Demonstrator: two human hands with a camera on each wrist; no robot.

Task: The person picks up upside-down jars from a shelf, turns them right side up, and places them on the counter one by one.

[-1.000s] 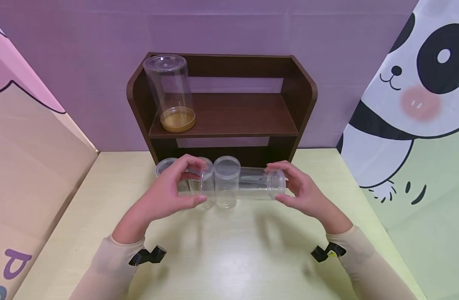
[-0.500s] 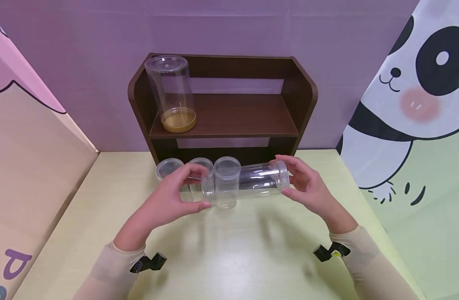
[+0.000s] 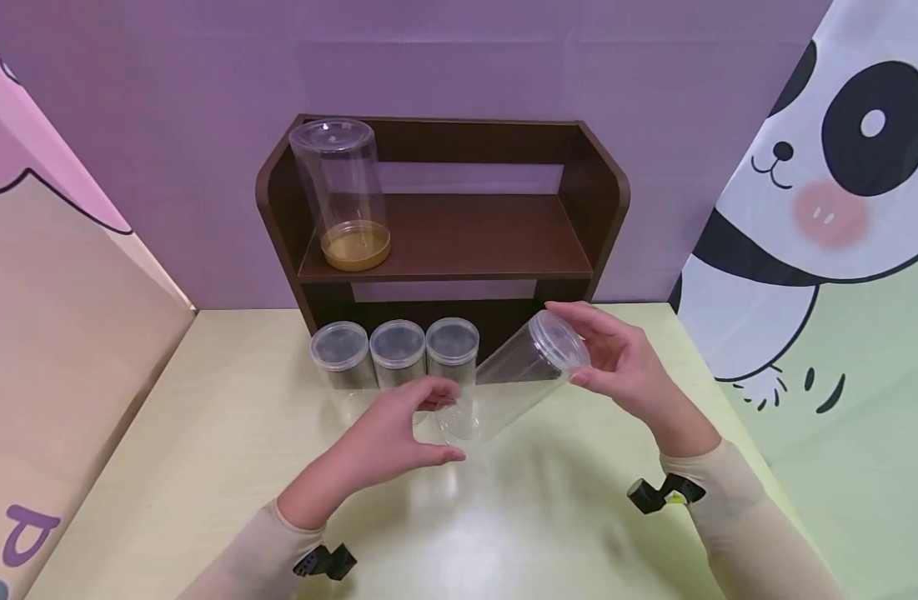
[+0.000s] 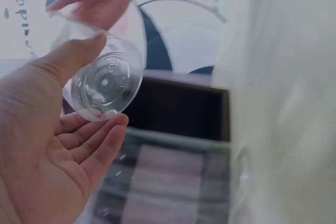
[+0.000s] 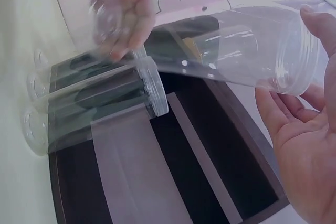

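A clear plastic jar (image 3: 514, 379) hangs tilted above the table between both hands, its lidded end up and to the right. My right hand (image 3: 619, 358) grips that lidded end, thumb below and fingers above. At the lower end, my left hand (image 3: 402, 437) holds the round base; in the left wrist view its thumb and fingers lie on opposite sides of the base (image 4: 107, 82). Three similar lidded jars stand upright in a row: a left one (image 3: 342, 350), a middle one (image 3: 397, 346) and a right one (image 3: 453, 342). The tilted jar's base overlaps the right one in view.
Behind the row stands a dark brown two-tier shelf (image 3: 489, 237). A larger clear canister (image 3: 342, 183) with a gold-brown bottom stands on its upper tier at the left. The pale table (image 3: 166, 467) is bordered by a purple backdrop and printed side panels.
The held jar has gone from level to tilted. Its lidded end rose slightly to the right with my right hand, while my left hand moved down and right with the base.
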